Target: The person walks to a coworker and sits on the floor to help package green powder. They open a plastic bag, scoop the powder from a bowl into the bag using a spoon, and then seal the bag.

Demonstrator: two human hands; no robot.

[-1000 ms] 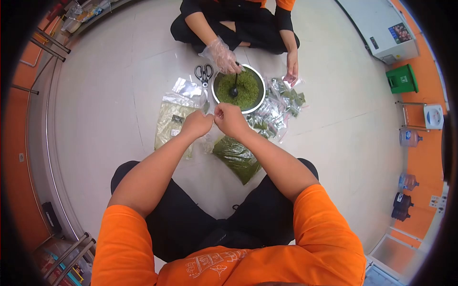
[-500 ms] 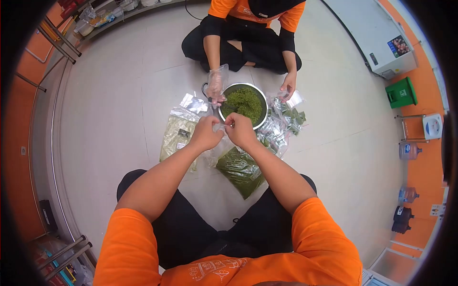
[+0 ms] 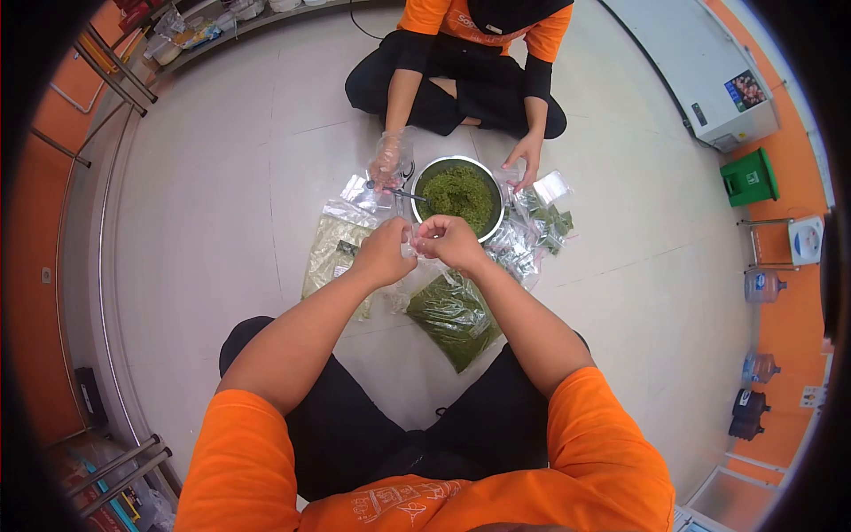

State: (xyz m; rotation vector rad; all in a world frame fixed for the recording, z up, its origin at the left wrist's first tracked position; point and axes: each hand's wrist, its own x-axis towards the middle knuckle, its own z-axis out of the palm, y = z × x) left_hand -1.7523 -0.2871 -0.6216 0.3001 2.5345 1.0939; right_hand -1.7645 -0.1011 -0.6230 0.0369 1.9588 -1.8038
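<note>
My left hand (image 3: 386,252) and my right hand (image 3: 450,243) meet in front of a metal bowl (image 3: 498,217) of chopped green stuff (image 3: 456,197). Fingers of both pinch clear plastic (image 3: 412,246) between them. Below my right hand lies a large clear bag filled with green material (image 3: 454,321). To the left of my left hand is a flat bag with pale green contents (image 3: 330,253). Small leaf-filled bags (image 3: 550,229) lie right of the bowl. Across from me, a person's plastic-gloved hand (image 3: 387,168) holds a dark-handled utensil (image 3: 401,191) reaching into the bowl.
The other person (image 3: 461,71) sits cross-legged beyond the bowl, a bare hand (image 3: 527,161) at its right rim. A white chest freezer (image 3: 683,62), a green bin (image 3: 750,177) and water jugs (image 3: 761,285) line the right side. Metal shelving (image 3: 213,44) stands at the back left.
The other person's gloved hand has moved left, away from the bowl, and the utensil now shows. Their bare hand has moved closer to the rim. My hands remain together at the plastic.
</note>
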